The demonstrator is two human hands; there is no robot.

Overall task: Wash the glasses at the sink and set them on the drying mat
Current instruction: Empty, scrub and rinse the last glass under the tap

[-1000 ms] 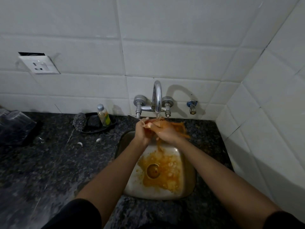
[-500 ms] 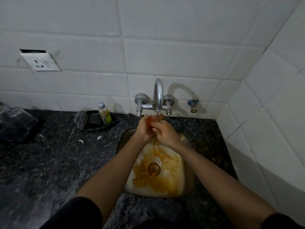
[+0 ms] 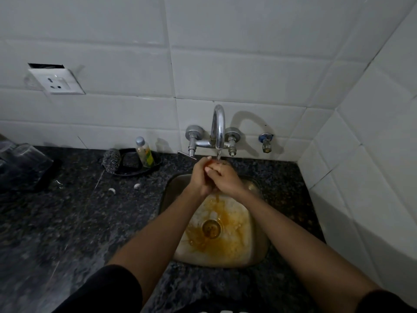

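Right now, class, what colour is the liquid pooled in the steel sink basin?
Orange-brown liquid around the drain of the steel sink; head view shows it best.

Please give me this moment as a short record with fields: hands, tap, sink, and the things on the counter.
hands: left hand and right hand clasped together under the tap; whether they hold anything cannot be told
tap: tap running a thin stream
sink: sink stained with orange residue around the drain
counter: small bottle and scrubber at a black dish; glasses at far left
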